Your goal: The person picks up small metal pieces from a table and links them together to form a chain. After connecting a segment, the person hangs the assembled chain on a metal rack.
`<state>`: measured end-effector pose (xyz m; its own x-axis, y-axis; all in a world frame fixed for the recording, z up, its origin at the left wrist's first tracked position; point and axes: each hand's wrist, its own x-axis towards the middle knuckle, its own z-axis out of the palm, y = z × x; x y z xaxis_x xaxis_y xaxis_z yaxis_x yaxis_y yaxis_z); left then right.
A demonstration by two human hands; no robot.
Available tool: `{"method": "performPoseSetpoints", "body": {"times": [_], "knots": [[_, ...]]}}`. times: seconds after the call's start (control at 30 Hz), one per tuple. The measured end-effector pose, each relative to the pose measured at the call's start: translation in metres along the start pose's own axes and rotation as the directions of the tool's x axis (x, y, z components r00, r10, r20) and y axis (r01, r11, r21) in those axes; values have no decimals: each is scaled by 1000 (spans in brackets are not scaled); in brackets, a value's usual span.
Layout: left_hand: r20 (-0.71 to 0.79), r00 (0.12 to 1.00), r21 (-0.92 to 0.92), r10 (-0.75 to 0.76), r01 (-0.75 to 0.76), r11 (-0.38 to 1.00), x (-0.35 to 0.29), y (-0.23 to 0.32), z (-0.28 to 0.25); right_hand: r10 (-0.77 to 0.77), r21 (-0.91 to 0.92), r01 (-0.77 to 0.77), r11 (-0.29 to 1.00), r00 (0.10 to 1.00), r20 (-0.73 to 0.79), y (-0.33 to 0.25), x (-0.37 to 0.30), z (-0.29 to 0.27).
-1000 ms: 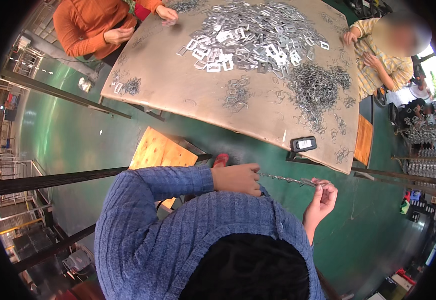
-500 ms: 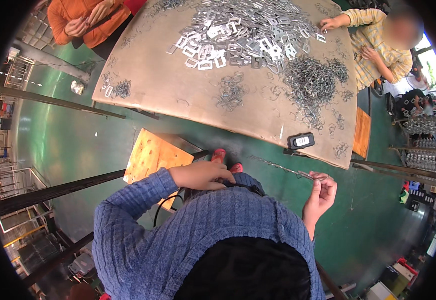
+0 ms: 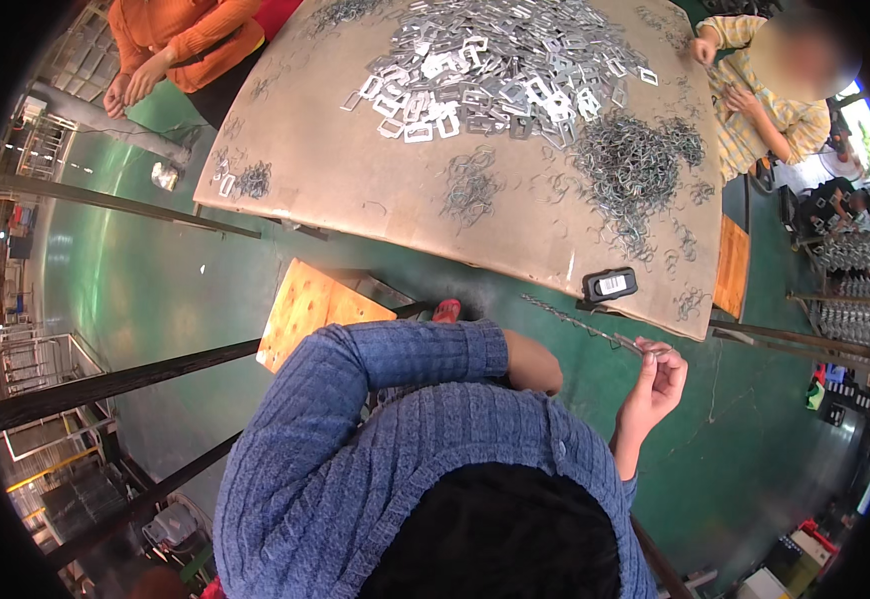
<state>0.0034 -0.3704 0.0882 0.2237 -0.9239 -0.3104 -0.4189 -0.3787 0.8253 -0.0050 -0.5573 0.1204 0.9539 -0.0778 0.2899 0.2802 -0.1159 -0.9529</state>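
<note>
My right hand (image 3: 652, 386) is raised at the right, its thumb and fingers pinched on one end of a thin chain of small metal pieces (image 3: 582, 324). The chain stretches away up and to the left, past the table's near edge. How its pieces join is too small to tell. My left forearm, in a blue knitted sleeve, reaches across my front to the right. Only the wrist and back of my left hand (image 3: 537, 368) show; its fingers are hidden.
The brown-topped table (image 3: 355, 170) bears a heap of flat metal frames (image 3: 485, 75), a pile of wire hooks (image 3: 635, 155) and a black box (image 3: 609, 285). A wooden stool (image 3: 315, 304) stands beside me. Two people work at the table's far left and right.
My left hand has moved right from my lap, across my front, and its fingers have gone out of sight. My right hand still holds the chain. The whole view has shifted slightly.
</note>
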Motion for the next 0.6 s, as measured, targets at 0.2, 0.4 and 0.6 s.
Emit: {"method": "performPoseSetpoints", "body": {"times": [0.2, 0.4, 0.6], "knots": [[-191, 981, 134, 21, 5, 991, -31, -12, 6, -8, 31, 8, 999, 1000, 11, 0, -1, 1], [-401, 913, 157, 71, -8, 988, -58, -7, 32, -2, 15, 1, 1000, 999, 48, 2, -5, 3], [-507, 806, -480, -305, 30, 877, -82, -16, 60, -2, 25, -1, 1000, 994, 107, 4, -12, 0]]}}
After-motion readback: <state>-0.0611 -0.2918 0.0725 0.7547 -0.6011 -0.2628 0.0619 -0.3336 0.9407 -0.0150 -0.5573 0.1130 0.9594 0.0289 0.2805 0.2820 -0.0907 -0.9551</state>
